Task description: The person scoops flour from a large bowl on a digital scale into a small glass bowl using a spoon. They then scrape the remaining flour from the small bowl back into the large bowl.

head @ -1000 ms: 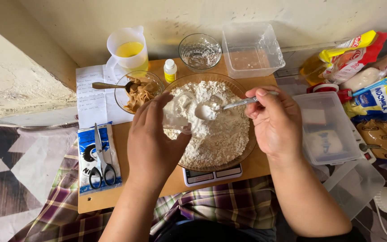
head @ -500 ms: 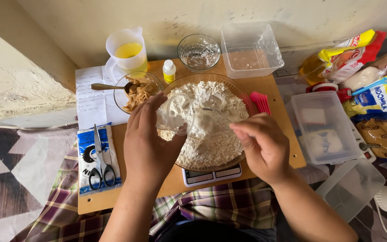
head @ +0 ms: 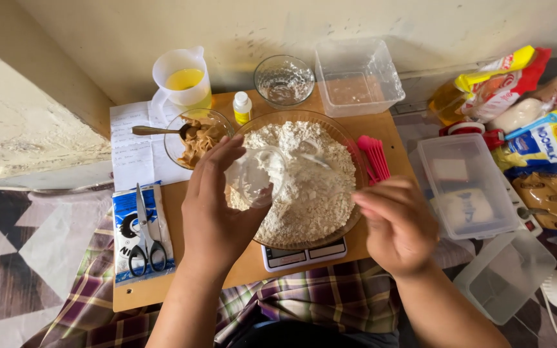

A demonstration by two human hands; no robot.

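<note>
My left hand [head: 217,212] grips a small glass bowl [head: 253,177] dusted with white powder and holds it tilted over the left side of a large glass bowl [head: 351,149]. The large bowl is heaped with flour [head: 317,193] and stands on a kitchen scale [head: 304,256]. A metal spoon [head: 307,153] seems to lie in the flour. My right hand [head: 398,225] is blurred, off the bowl's right rim, with nothing visible in it. Red measuring spoons [head: 375,158] lie just beyond it.
On the wooden board [head: 175,200] stand a bowl of brown paste with a spoon [head: 195,138], a jug of yellow liquid [head: 182,80], a small bottle [head: 242,107], an empty glass bowl [head: 285,80] and a plastic tub [head: 358,77]. Scissors [head: 146,235] lie left; lidded boxes [head: 465,187] and food packets [head: 536,142] crowd the right.
My right hand left the spoon in the flour and drew back from over the bowl to its lower right. My left hand kept hold of the small bowl.
</note>
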